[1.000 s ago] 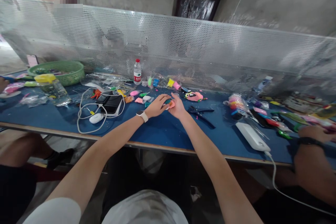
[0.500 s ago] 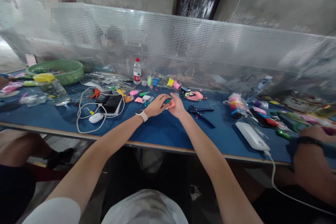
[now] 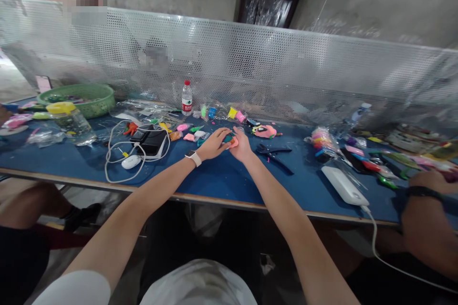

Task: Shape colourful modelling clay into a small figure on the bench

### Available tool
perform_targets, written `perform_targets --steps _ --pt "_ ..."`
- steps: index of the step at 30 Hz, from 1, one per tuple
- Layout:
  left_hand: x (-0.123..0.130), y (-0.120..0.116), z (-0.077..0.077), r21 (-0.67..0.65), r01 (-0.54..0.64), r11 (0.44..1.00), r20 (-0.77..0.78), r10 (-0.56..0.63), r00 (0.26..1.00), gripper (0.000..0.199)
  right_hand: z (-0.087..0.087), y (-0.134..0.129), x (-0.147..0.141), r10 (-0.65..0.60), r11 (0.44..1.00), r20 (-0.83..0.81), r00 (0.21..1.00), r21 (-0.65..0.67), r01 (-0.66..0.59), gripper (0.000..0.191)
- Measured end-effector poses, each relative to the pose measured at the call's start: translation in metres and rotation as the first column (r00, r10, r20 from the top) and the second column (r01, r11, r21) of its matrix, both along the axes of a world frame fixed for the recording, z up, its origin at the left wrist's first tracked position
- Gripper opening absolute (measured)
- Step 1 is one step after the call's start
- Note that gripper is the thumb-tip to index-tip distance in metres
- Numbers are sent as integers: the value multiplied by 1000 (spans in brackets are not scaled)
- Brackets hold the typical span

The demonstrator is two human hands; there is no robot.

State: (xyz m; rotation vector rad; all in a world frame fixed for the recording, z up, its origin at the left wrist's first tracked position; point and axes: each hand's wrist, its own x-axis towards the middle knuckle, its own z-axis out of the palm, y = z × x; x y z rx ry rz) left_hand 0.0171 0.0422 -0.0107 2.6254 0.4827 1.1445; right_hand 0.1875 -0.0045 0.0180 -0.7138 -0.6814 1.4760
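Note:
Between my hands, just above the blue table (image 3: 214, 178), is a small piece of orange-pink and teal modelling clay (image 3: 233, 141). My left hand (image 3: 215, 144) comes at it from the left, fingers bent over its teal side. On the right, my right hand (image 3: 241, 146) is closed around the orange-pink side. Fingers cover much of the clay, so its full shape is hidden. A pink clay figure (image 3: 265, 131) with yellow and black parts lies beyond my right hand. Dark-handled pliers (image 3: 275, 156) rest to the right of it. Small clay pieces (image 3: 189, 137) lie left of my hands.
A red-capped water bottle (image 3: 186, 98) stands by the perforated metal screen (image 3: 214, 57). Cables and a black device (image 3: 153, 143) are at left, near a yellow-lidded jar (image 3: 71, 124) and green basket (image 3: 103, 105). A white power bank (image 3: 344, 186) lies right, near another person's hand (image 3: 427, 182).
My hands stay nearly in place around the clay, with only a slight shift of the fingers. The person behind the screen has moved their head slightly.

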Motion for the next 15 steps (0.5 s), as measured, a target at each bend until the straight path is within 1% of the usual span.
perform_targets --steps 7,10,15 --pt "0 0 0 7 6 1000 3 -6 1000 57 6 -3 1 36 999 38 999 -20 -35 35" --pt "0 1 -1 11 12 1000 6 -12 1000 58 6 -4 1 47 999 26 999 -23 -46 35" --pt "0 2 -4 19 -8 1000 2 8 1000 58 4 -3 0 -13 1000 3 1000 -3 13 29"
